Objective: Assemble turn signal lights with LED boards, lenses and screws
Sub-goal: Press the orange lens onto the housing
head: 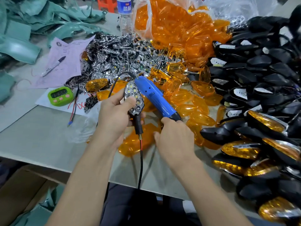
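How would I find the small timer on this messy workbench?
Find the heap of shiny chrome parts in the middle of the table, then the pink paper with a pen lying on it at the heap's left. Just below that paper, nearer the person, sits the timer: the only lime-green thing there, a small rounded box with a dark display and pink buttons.

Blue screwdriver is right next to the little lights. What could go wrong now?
1. The turn signal in the left hand has no lens yet, so the blue screwdriver beside it might scratch its bare LEDs.
2. Its wire hangs over the table edge and could snag, tugging it loose.
3. The right hand sits among loose orange lenses and might knock some off.
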Demonstrator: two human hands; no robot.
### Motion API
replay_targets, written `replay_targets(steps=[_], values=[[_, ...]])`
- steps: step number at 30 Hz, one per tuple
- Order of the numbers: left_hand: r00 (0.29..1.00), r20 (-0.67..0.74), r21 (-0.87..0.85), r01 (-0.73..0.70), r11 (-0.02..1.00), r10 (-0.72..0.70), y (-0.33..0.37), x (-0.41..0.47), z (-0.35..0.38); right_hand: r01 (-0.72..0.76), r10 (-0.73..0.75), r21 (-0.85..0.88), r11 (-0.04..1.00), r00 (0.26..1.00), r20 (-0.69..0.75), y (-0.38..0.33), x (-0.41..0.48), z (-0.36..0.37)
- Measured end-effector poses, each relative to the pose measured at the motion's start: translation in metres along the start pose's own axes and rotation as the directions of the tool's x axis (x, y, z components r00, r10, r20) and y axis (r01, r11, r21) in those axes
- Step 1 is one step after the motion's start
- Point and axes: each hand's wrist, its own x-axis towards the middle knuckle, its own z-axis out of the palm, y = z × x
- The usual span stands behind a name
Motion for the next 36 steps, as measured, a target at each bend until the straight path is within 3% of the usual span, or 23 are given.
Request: replay_targets(steps=[5, 7, 8, 9, 10, 12, 13, 15, 17, 19, 20, 22, 23, 24, 27, 32, 36], values=[[1.0, -0.006, 0.004, -0.02, 1.0, 0.02, -0.003, 0.003, 0.0, 0.05, -0.052, 0.037, 0.998, 0.997, 0.059, 0.021, 0.001, -0.014], [1.0, 0.009, 0.04, -0.025, 0.999, 0.025, -0.003, 0.006, 0.001, 0.02, -0.012, 0.266, 0.964, 0.999, -0.032, 0.028, 0.001, -0.023], [0.999, 0.02, 0.058, -0.028, 0.998, 0.027, -0.003, 0.007, 0.002, 0.027, 0.027, 0.468, 0.883, 0.994, -0.109, 0.028, 0.002, -0.028], [0.999, 0.032, 0.073, -0.034, 0.997, 0.031, -0.005, 0.008, 0.004, 0.057, 0.079, 0.686, 0.725, 0.983, -0.165, 0.028, 0.005, -0.033], [0.998, 0.042, 0.089, -0.04, 0.995, 0.037, -0.005, 0.008, 0.007, 0.089, 0.123, 0.871, 0.483, 0.978, -0.168, 0.026, 0.009, -0.038], [0.996, 0.063, 0.104, -0.065, 0.992, 0.059, -0.005, 0.007, 0.017, 0.043, 0.084, 0.999, -0.01, 0.996, -0.042, 0.017, 0.016, -0.047], [0.994, 0.077, 0.106, -0.082, 0.991, 0.074, -0.005, 0.007, 0.023, -0.011, 0.031, 0.986, -0.168, 0.999, 0.016, 0.011, 0.018, -0.051], [0.989, 0.102, 0.094, -0.117, 0.989, 0.107, -0.004, 0.006, 0.033, -0.099, -0.025, 0.955, -0.28, 0.995, 0.096, 0.001, 0.02, -0.054], [0.988, 0.098, 0.066, -0.129, 0.989, 0.122, -0.003, 0.005, 0.04, -0.107, 0.036, 0.955, -0.278, 0.992, 0.122, -0.003, 0.023, -0.052], [0.99, 0.084, 0.055, -0.119, 0.991, 0.115, -0.004, 0.004, 0.045, -0.039, 0.178, 0.986, -0.16, 0.982, 0.067, -0.007, 0.025, -0.05], [0.992, 0.075, 0.047, -0.108, 0.993, 0.105, -0.006, 0.003, 0.047, 0.018, 0.264, 1.0, 0.011, 0.964, -0.02, -0.008, 0.026, -0.049], [0.993, 0.058, 0.044, -0.106, 0.993, 0.103, -0.008, 0.002, 0.051, 0.114, 0.309, 0.854, 0.508, 0.901, -0.305, -0.009, 0.026, -0.047], [0.993, 0.05, 0.046, -0.113, 0.993, 0.111, -0.01, 0.001, 0.052, 0.126, 0.243, 0.719, 0.683, 0.89, -0.387, -0.011, 0.024, -0.05], [0.992, 0.041, 0.043, -0.12, 0.992, 0.118, -0.01, 0.002, 0.052, 0.132, 0.171, 0.628, 0.767, 0.901, -0.399, -0.011, 0.023, -0.052], [0.989, 0.022, 0.06, -0.146, 0.987, 0.145, -0.008, 0.005, 0.052, 0.213, 0.007, 0.618, 0.756, 0.943, -0.333, -0.01, 0.023, -0.057], [0.992, -0.001, 0.078, -0.123, 0.989, 0.123, -0.003, 0.007, 0.051, 0.251, -0.064, 0.731, 0.635, 0.959, -0.275, -0.006, 0.025, -0.06], [0.998, -0.019, 0.004, -0.06, 0.998, 0.06, -0.003, 0.007, 0.052, 0.23, 0.112, 0.803, 0.55, 0.932, -0.344, -0.006, 0.022, -0.047]])
